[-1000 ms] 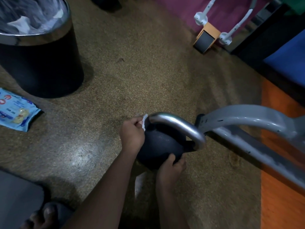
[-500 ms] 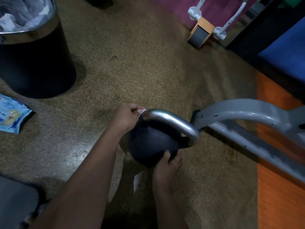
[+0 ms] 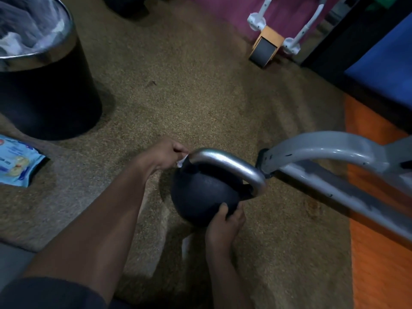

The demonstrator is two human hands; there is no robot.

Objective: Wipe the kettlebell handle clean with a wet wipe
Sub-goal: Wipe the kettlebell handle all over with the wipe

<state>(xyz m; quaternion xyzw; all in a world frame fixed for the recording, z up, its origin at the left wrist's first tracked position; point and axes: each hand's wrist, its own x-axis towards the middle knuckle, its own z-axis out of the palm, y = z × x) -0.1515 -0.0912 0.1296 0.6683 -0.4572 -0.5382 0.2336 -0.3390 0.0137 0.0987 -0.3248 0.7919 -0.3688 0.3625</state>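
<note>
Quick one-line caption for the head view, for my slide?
Left hand presses a wipe to the kettlebell handle while right hand steadies it.

The left hand (image 3: 163,156) pinches a small white wet wipe (image 3: 181,162) against the near end of the curved silver metal handle (image 3: 225,162) of a round black kettlebell (image 3: 200,192) — the right hand (image 3: 224,224) grips the ball's underside. Beyond the left hand stands a black chrome-rimmed bin (image 3: 44,90); left of it lies a blue wipes packet (image 3: 17,163).
</note>
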